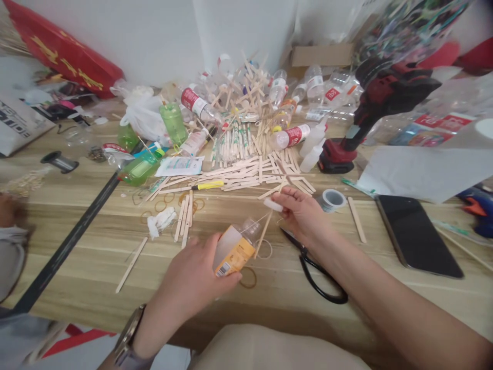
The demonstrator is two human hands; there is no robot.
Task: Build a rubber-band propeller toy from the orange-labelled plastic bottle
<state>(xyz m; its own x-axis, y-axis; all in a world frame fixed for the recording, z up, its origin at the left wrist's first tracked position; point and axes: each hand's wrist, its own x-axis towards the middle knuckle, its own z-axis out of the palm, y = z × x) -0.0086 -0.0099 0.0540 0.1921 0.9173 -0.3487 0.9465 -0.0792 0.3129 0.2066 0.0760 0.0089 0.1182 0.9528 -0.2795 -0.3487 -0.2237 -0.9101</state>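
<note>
My left hand (200,267), a watch at its wrist, is closed round a clear plastic bottle with an orange-and-white label (236,252). The bottle lies tilted, its clear end pointing up and right. In the fingertips of my right hand (298,208) is a small white piece (273,205), perhaps a cap; its exact kind is unclear. A thin stick (263,235) slants below it, close to the bottle's clear end. Under my right wrist lie black-handled scissors (321,288), partly hidden. Rubber bands (248,278) rest near the bottle.
Wooden craft sticks (239,174) spread across the middle, with a yellow-handled cutter (210,185) among them. Plastic bottles crowd the back. At right are a tape roll (332,199), a phone (418,236) and a red-black power drill (362,113). Another person's sleeve (13,257) shows at left.
</note>
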